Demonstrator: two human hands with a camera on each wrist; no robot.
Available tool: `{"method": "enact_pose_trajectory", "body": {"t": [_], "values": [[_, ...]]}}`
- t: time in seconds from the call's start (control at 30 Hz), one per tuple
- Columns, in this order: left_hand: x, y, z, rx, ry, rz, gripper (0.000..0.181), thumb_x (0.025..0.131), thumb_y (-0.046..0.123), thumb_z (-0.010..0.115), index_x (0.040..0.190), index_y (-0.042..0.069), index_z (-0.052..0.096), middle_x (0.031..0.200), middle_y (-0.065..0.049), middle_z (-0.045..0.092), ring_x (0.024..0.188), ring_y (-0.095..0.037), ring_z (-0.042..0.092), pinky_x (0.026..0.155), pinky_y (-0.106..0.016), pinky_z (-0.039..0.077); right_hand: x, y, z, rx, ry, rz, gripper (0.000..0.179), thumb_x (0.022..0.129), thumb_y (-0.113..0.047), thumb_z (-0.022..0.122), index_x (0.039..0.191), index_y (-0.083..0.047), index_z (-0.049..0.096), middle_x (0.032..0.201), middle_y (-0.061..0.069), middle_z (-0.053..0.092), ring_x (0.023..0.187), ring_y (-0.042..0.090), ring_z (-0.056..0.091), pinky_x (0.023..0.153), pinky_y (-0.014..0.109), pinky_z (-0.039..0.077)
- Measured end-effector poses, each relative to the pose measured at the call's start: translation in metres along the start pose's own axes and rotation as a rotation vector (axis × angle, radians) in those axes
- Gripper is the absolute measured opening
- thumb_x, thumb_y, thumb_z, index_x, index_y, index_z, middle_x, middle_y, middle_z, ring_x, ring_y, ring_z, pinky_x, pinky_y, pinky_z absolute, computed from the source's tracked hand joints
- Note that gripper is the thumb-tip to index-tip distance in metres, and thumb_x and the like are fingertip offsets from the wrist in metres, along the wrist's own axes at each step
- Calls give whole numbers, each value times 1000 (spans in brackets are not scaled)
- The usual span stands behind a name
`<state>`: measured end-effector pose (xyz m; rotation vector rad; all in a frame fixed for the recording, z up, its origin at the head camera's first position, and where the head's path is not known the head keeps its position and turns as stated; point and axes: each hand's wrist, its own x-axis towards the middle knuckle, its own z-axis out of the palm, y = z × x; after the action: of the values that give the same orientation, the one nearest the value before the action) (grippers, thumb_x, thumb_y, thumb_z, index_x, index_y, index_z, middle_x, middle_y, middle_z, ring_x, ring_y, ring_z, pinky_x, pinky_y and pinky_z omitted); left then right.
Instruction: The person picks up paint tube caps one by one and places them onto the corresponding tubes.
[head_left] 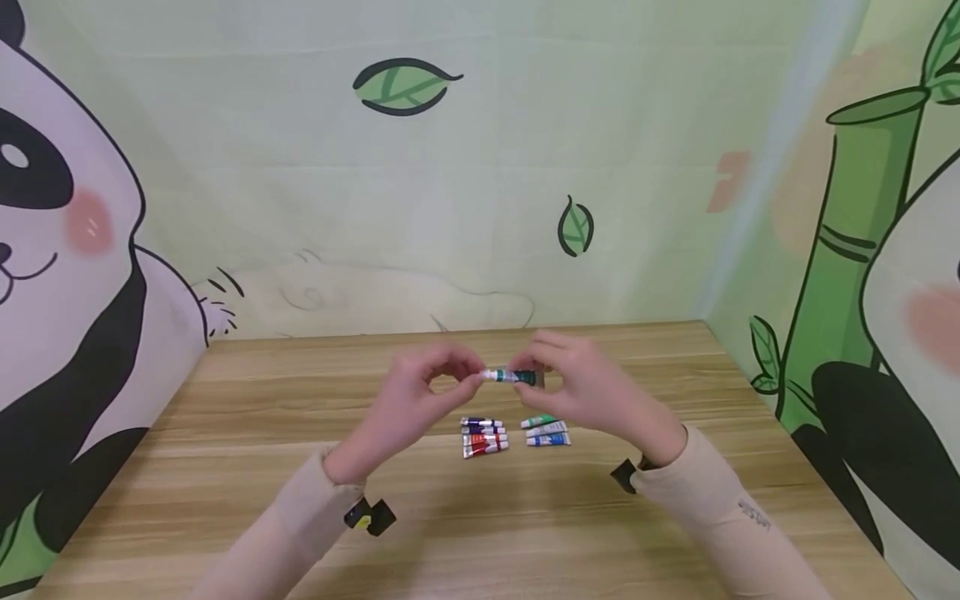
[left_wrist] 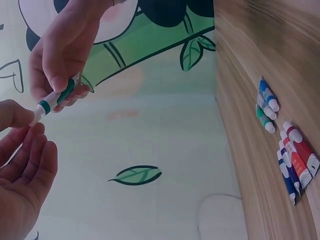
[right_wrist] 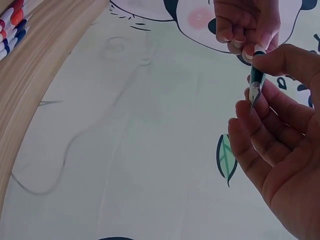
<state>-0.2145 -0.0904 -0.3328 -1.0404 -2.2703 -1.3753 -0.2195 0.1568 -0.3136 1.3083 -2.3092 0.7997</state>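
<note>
Above the table, both hands hold one small paint tube (head_left: 504,376) level between them. It has a white cap and a dark green band. My left hand (head_left: 416,390) pinches the white cap end with thumb and fingertips, as the left wrist view also shows. My right hand (head_left: 583,382) grips the tube's body between thumb and fingers; in the right wrist view the flat crimped end (right_wrist: 255,92) points away from the cap. Below the hands lie red tubes (head_left: 485,446) and dark blue tubes (head_left: 482,425) at left, and a green tube (head_left: 538,421), a pale tube (head_left: 547,429) and a blue tube (head_left: 550,439) at right.
The wooden table (head_left: 300,400) reaches back to a cloth backdrop (head_left: 480,167) printed with pandas, leaves and bamboo. Small black devices (head_left: 381,517) are strapped at both wrists, over beige sleeves (head_left: 292,517).
</note>
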Motion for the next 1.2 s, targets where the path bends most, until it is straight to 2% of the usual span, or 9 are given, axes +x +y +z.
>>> {"method": "enact_pose_trajectory", "body": {"t": [0.33,0.63,0.77,0.9,1.03,1.2], "values": [[-7,-2,5,43,-8,25,12,92,9,74,104,11,72,95,6,71,87,-9,65,75,-34,58,-2,-1,4,-23,-4,-11,18,83,-6,77,100,-7,70,95,-2,67,82,8,61,73,25,55],[-6,-5,5,100,-22,100,16,91,7,75,106,6,70,99,2,71,90,-11,64,82,-29,56,-3,0,5,19,-33,18,17,84,-7,76,100,-8,70,92,-4,66,79,6,59,70,23,54],[-7,-4,5,102,-31,108,18,90,5,75,108,6,69,102,2,70,92,-11,64,82,-29,56,-3,1,5,27,-34,19,17,84,-7,76,100,-8,70,93,-4,66,79,6,59,69,23,53],[-7,-3,4,87,-34,87,20,91,9,75,110,9,70,104,3,70,94,-12,64,82,-31,56,-4,2,6,31,-26,8,17,84,-6,75,100,-8,71,93,-3,67,79,7,60,69,23,54],[-6,-5,4,92,-42,25,21,93,19,75,111,10,70,103,5,70,93,-12,63,81,-32,55,-4,3,7,37,-21,5,16,84,-6,75,100,-8,70,93,-3,67,79,7,60,69,23,54],[-4,-7,4,99,-112,-70,18,98,29,68,106,13,69,95,9,69,84,-8,63,75,-31,55,-5,3,8,22,-31,20,17,85,-7,76,101,-8,70,94,-3,67,80,7,60,70,23,54]]}}
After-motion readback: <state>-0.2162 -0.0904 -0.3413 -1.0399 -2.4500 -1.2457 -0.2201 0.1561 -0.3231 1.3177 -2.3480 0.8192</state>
